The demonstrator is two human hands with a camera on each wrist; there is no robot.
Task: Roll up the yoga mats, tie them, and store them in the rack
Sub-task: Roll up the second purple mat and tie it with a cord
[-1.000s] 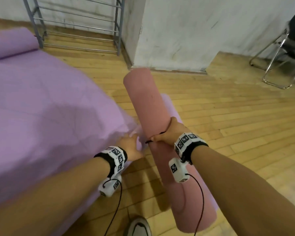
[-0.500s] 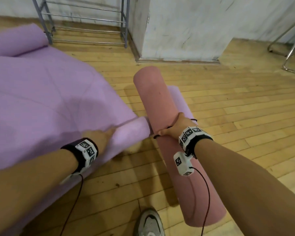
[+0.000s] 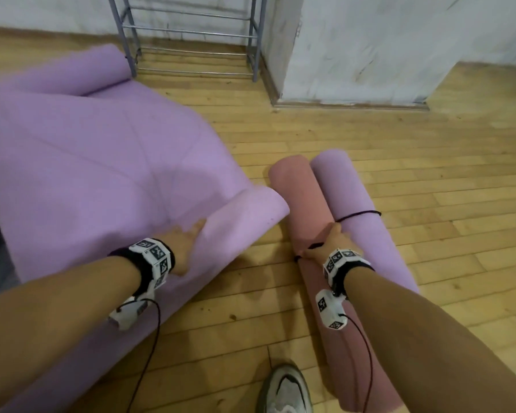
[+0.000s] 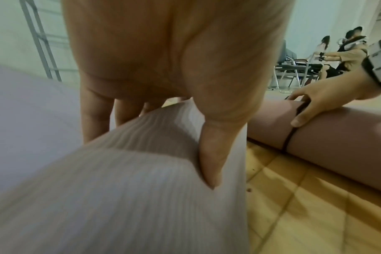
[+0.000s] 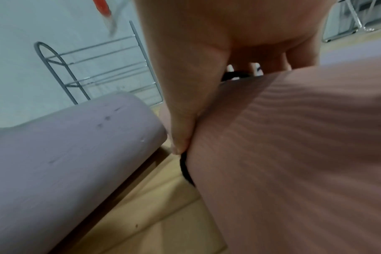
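Head view: left fingers (image 3: 197,231) curl over purple mat (image 3: 81,162); right fingertips hidden behind pink roll (image 3: 307,210).

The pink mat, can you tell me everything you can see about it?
The pink mat is rolled into a long tube and lies flat on the wooden floor. It looks like soft foam with fine ribs on its surface. A thin black band is tied around its middle. The right hand rests on top at the band, thumb pressed to the mat's side. A rolled purple mat lies right beside it, parallel and touching. Its near end reaches almost to the person's shoe.
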